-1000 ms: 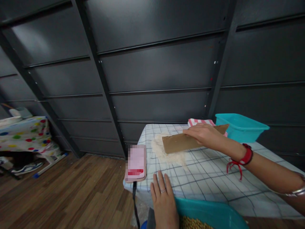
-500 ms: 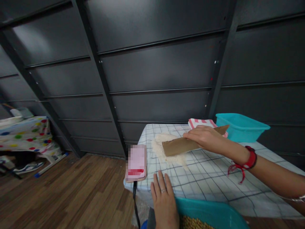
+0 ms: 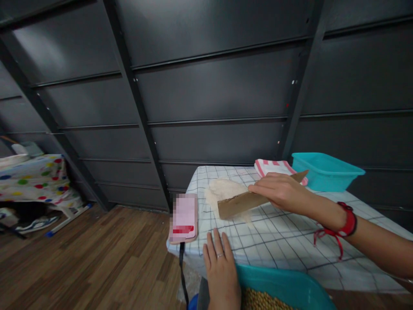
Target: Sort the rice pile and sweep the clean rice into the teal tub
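Observation:
My right hand (image 3: 284, 191) is closed over the top edge of a piece of cardboard (image 3: 237, 205), a long brown strip held on edge above the table. Beside and partly behind the cardboard lies a spread of whitish grains (image 3: 226, 189), like rice, on the checked tablecloth (image 3: 274, 241). My left hand (image 3: 221, 267) lies flat with fingers stretched out at the table's front edge, nothing in it. Right next to that hand is a teal tub (image 3: 284, 277) with tan beans or similar kernels (image 3: 266, 300) in it.
A teal basin (image 3: 325, 170) and a folded pink-and-white striped cloth (image 3: 274, 167) stand at the back right. A pink phone (image 3: 184, 217) with a black strap (image 3: 182, 271) lies at the table's left edge. A dark panelled wall (image 3: 213, 99) rises behind.
The cardboard's left end has come slightly nearer to me and lower, and my right wrist has shifted a little. My left hand stays in place on the table.

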The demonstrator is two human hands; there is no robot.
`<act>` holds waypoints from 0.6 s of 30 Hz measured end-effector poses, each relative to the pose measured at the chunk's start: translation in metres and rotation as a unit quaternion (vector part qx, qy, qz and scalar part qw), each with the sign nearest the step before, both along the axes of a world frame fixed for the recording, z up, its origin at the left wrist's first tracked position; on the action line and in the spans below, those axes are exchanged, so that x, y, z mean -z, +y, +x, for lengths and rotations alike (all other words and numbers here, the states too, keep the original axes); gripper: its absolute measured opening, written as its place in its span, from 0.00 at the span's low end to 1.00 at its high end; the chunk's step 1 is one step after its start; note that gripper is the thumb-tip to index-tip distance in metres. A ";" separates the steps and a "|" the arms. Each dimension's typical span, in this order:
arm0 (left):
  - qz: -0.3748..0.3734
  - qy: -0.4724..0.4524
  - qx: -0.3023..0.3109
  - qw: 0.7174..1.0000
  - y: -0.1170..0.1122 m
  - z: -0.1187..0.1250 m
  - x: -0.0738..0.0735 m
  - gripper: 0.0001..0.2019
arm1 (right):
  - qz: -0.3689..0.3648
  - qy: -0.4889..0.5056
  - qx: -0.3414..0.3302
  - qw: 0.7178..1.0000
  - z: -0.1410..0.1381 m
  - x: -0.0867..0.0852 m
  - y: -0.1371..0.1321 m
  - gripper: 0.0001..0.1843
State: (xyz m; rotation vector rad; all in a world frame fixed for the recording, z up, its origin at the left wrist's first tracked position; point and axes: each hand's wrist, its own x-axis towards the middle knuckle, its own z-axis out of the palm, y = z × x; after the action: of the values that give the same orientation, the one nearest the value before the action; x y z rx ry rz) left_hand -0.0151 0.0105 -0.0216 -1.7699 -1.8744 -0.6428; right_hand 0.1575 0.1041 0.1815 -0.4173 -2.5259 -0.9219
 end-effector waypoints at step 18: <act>-0.010 0.023 0.039 0.999 -0.003 -0.007 -0.004 0.25 | 0.010 -0.006 -0.003 1.000 -0.011 -0.001 -0.003 0.18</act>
State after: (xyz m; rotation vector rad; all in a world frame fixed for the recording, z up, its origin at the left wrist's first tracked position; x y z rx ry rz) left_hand -0.0220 0.0072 -0.0178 -1.8625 -1.7946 -0.6099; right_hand 0.1466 0.1013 0.1824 -0.3989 -2.5253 -0.9494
